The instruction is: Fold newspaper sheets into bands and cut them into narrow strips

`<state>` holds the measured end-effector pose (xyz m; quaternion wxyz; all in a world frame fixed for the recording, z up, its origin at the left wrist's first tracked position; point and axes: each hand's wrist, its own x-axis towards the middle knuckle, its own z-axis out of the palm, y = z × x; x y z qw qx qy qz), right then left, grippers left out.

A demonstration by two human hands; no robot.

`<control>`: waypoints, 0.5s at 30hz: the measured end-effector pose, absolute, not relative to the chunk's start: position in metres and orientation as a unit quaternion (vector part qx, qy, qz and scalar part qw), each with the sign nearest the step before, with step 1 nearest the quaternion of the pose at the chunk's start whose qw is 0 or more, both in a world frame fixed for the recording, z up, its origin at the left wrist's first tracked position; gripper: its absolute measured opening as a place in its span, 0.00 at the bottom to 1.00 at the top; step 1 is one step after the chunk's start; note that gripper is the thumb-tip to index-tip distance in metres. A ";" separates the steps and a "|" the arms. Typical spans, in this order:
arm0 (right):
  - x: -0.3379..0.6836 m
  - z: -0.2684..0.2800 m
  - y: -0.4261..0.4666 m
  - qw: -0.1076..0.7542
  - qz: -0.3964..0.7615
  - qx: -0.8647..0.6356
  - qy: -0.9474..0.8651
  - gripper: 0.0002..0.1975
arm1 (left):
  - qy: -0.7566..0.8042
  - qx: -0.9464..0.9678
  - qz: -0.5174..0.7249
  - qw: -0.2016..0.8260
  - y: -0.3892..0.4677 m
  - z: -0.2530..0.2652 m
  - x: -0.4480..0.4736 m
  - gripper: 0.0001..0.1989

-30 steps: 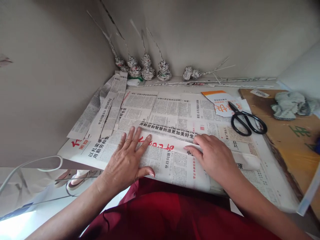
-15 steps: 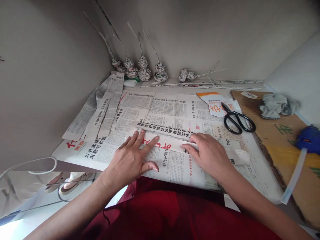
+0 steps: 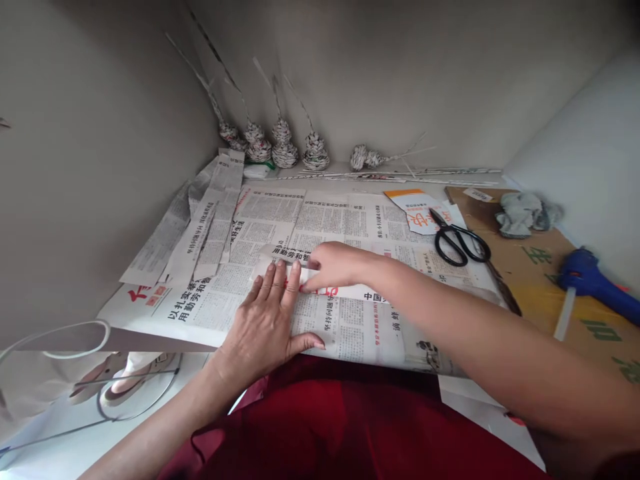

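Observation:
My left hand (image 3: 270, 319) lies flat with fingers stretched over the left end of a newspaper strip (image 3: 363, 292) that has red characters on it. Close to those fingertips, my right hand (image 3: 343, 265) is curled at the strip's upper edge, thumb and fingers pinching the paper. Its fingertips are partly hidden behind the hand. Part of the strip is folded, with bold black print (image 3: 286, 254) showing just above. Under both hands spreads a layer of newspaper sheets (image 3: 333, 223).
Black-handled scissors (image 3: 457, 245) lie right, by a torn orange-white paper (image 3: 413, 212). A blue glue gun (image 3: 583, 270) and grey cloth (image 3: 523, 215) rest on cardboard (image 3: 537, 267). Cut strips (image 3: 200, 230) lie left. Woven paper gourds (image 3: 285, 145) and thin paper rods (image 3: 400, 176) line the wall.
My right hand has moved left along the strip, from its right part to beside my left hand. The left hand stays spread on the paper. The view has shifted slightly.

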<state>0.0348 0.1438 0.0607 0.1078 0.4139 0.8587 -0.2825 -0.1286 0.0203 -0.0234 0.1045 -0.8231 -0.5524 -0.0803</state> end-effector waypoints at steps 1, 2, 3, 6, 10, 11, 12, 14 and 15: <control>0.025 0.063 0.146 0.119 -0.283 0.403 0.862 0.14 | -0.554 -0.821 -0.087 0.106 0.021 -0.024 -0.128 0.62; 0.016 0.064 0.148 0.130 -0.283 0.391 0.866 0.12 | -0.556 -0.819 -0.093 0.108 0.021 -0.024 -0.128 0.63; 0.010 0.065 0.148 0.138 -0.282 0.381 0.870 0.12 | -0.558 -0.816 -0.099 0.110 0.021 -0.024 -0.127 0.63; 0.006 0.062 0.148 0.149 -0.277 0.365 0.876 0.13 | -0.561 -0.814 -0.105 0.113 0.021 -0.023 -0.126 0.65; 0.015 0.057 0.149 0.135 -0.277 0.361 0.880 0.11 | -0.559 -0.815 -0.094 0.118 0.021 -0.022 -0.125 0.65; 0.018 0.057 0.150 0.129 -0.279 0.362 0.880 0.10 | -0.559 -0.815 -0.094 0.119 0.021 -0.022 -0.125 0.64; 0.020 0.057 0.150 0.125 -0.281 0.363 0.879 0.09 | -0.559 -0.815 -0.094 0.119 0.021 -0.022 -0.126 0.64; 0.026 0.058 0.149 0.119 -0.284 0.369 0.877 0.09 | -0.560 -0.815 -0.094 0.117 0.021 -0.023 -0.126 0.63; 0.028 0.058 0.148 0.118 -0.285 0.373 0.875 0.09 | -0.560 -0.815 -0.093 0.116 0.021 -0.023 -0.127 0.63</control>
